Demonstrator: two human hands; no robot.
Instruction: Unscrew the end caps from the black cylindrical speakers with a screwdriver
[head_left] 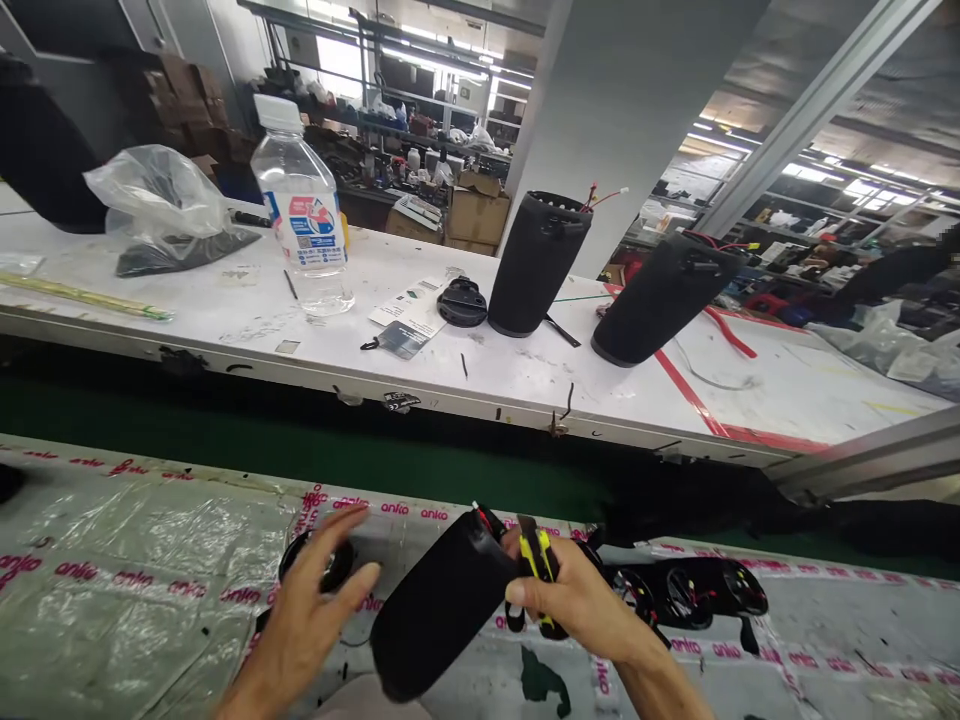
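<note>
The left hand [300,610] held nothing, fingers spread beside a tilted black cylinder [444,608], while the right hand's [564,592] fingers curled around a yellow-and-black tool [537,556] at the cylinder's upper end.

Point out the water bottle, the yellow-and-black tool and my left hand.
Water bottle [307,218]: head view, on its label.
Yellow-and-black tool [537,556]: head view, on its handle.
Left hand [304,608]: head view, on its back.

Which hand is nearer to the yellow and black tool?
Right. The right hand holds the yellow and black tool; the left hand is apart from it, across the black cylinder.
</note>
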